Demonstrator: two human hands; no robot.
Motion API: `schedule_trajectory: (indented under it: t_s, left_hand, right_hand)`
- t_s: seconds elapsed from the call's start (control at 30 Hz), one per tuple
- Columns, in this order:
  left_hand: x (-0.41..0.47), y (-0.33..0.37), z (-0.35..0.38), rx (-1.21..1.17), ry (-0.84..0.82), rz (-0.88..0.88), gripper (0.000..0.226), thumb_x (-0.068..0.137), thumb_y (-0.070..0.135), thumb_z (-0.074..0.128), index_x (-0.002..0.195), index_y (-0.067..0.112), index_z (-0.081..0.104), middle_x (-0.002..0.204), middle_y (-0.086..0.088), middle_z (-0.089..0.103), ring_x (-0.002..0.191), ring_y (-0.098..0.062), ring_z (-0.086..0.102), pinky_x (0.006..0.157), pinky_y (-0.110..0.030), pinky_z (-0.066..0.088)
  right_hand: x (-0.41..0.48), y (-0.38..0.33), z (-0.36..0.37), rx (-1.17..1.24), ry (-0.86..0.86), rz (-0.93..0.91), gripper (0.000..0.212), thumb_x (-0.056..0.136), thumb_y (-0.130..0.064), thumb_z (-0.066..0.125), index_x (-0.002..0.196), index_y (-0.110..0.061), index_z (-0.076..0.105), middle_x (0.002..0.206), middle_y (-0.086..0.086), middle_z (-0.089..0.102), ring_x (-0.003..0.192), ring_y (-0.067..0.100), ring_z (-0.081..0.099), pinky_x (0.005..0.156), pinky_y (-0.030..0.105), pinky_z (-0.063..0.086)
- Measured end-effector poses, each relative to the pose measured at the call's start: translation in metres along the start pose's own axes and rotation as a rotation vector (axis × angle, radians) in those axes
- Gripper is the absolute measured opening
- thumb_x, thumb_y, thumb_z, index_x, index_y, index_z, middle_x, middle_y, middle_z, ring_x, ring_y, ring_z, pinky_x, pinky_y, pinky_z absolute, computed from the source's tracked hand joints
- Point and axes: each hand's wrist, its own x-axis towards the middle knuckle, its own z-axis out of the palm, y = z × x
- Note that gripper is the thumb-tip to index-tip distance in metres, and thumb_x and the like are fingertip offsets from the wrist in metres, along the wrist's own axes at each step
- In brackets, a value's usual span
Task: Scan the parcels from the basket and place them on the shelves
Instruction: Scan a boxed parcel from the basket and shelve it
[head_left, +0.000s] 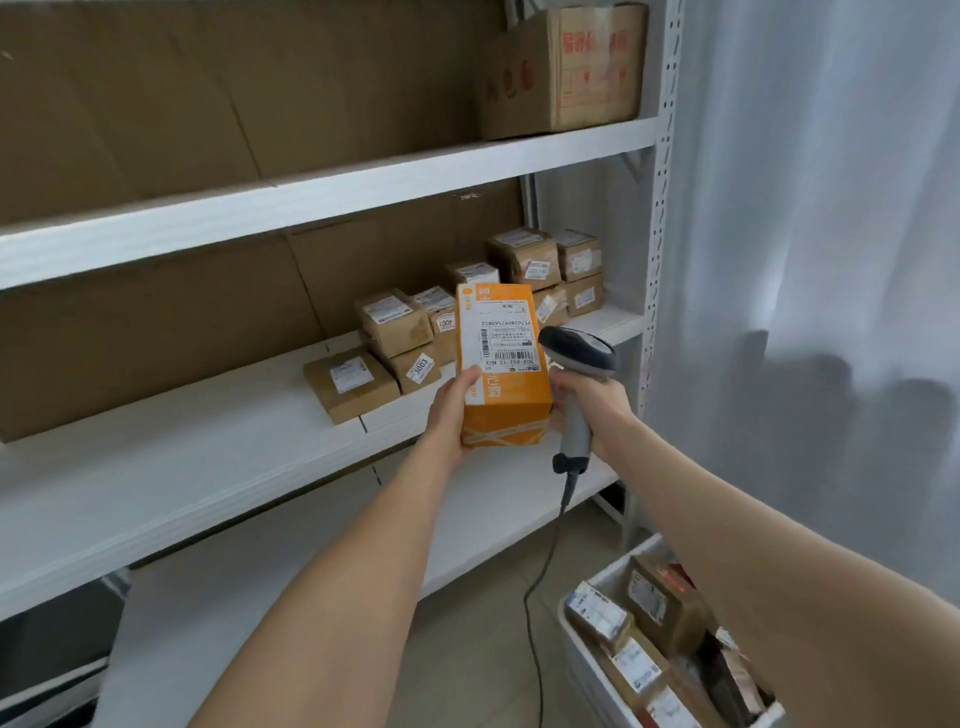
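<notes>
My left hand (453, 410) grips an orange parcel (503, 384) from its left side and holds it up in front of the middle shelf (208, 467), its white shipping label facing me. Just right of the parcel, my right hand (587, 410) grips the handle of a grey barcode scanner (576, 353), whose head sits beside the label. The scanner's cable hangs down toward the floor. At the lower right stands the white basket (613, 577), holding several brown parcels (660, 603).
Several small brown labelled boxes (395, 322) are stacked on the right half of the middle shelf. A large cardboard box (566, 67) sits on the upper shelf. A white curtain (805, 234) hangs at the right, beside the shelf's upright post.
</notes>
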Motion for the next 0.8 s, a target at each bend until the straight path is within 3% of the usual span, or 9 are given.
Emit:
schedule_trajectory:
  t_s: [0.07,0.13,0.4,0.63,0.8]
  left_hand:
    - [-0.006,0.006,-0.026,-0.043,0.057,0.008,0.036,0.085,0.054,0.059,0.114,0.033,0.052,0.114,-0.006,0.064,0.101,-0.026,0.062,0.093,-0.047,0.05]
    - [-0.011,0.013,-0.052,-0.08,0.129,0.01,0.043,0.084,0.056,0.06,0.118,0.032,0.05,0.114,-0.007,0.063,0.101,-0.027,0.062,0.095,-0.048,0.049]
    - [0.002,0.04,-0.149,-0.098,0.362,0.007,0.045,0.084,0.058,0.058,0.118,0.03,0.048,0.114,-0.006,0.061,0.1,-0.024,0.059,0.092,-0.044,0.049]
    - [0.068,0.065,-0.238,-0.136,0.447,0.009,0.044,0.085,0.056,0.059,0.117,0.028,0.051,0.11,-0.007,0.064,0.091,-0.024,0.063,0.082,-0.04,0.052]
    - [0.125,0.071,-0.293,-0.149,0.516,-0.022,0.051,0.081,0.057,0.062,0.121,0.025,0.055,0.108,-0.005,0.067,0.091,-0.024,0.065,0.075,-0.036,0.053]
  right_hand:
    - [0.0,0.004,0.03,-0.026,-0.062,0.009,0.034,0.085,-0.021,0.072,0.116,-0.011,0.06,0.105,0.013,0.07,0.094,0.03,0.068,0.084,0.048,0.057]
    - [0.0,0.009,0.059,-0.049,-0.132,0.012,0.032,0.087,-0.023,0.071,0.115,-0.014,0.059,0.108,0.012,0.069,0.097,0.031,0.068,0.087,0.051,0.056]
    - [0.017,0.025,0.172,-0.09,-0.277,0.066,0.038,0.086,-0.029,0.072,0.116,-0.022,0.049,0.113,0.007,0.063,0.102,0.027,0.063,0.09,0.048,0.055]
    - [0.068,0.049,0.273,-0.109,-0.29,0.118,0.043,0.083,-0.025,0.076,0.113,-0.018,0.046,0.103,0.006,0.06,0.093,0.026,0.061,0.078,0.044,0.056]
    - [0.109,0.068,0.327,-0.171,-0.226,0.11,0.047,0.079,-0.029,0.078,0.115,-0.014,0.053,0.1,0.005,0.058,0.098,0.027,0.054,0.093,0.047,0.05]
